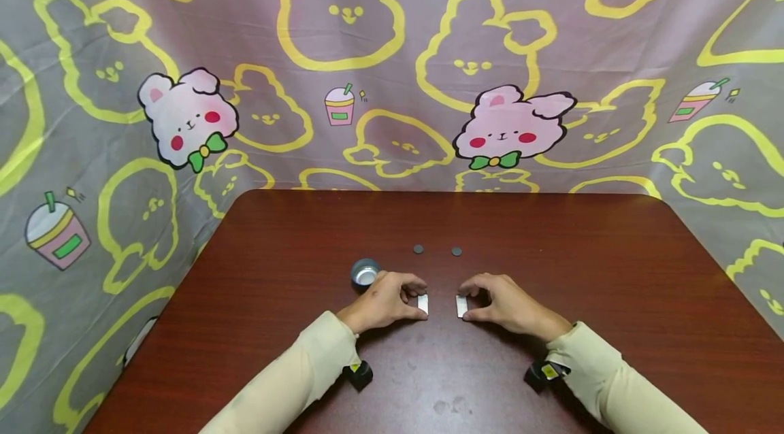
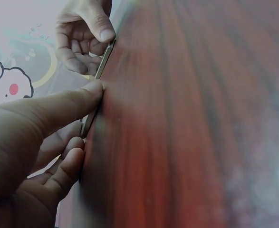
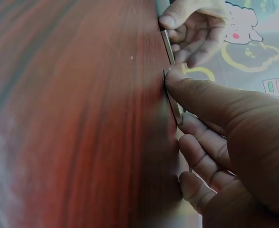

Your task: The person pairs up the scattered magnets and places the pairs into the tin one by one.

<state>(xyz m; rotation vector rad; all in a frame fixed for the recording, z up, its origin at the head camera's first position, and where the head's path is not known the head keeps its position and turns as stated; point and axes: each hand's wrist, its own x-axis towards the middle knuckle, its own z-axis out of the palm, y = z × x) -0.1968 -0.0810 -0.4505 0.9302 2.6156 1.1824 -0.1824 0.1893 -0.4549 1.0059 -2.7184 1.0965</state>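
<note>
In the head view, my left hand pinches a small, flat, white rectangular piece by its ends, between thumb and fingers. My right hand grips a matching white piece the same way, a short gap to the right. Seen edge-on in the left wrist view, the left piece is a thin plate at the tabletop. The right wrist view shows the right piece as a similar thin plate low against the wood. Whether either plate touches the table I cannot tell.
A small round metal bowl, dark outside, stands just behind my left hand, which partly hides it. Farther back lie two small dark discs, a left disc and a right disc. Patterned cloth hangs behind the brown table.
</note>
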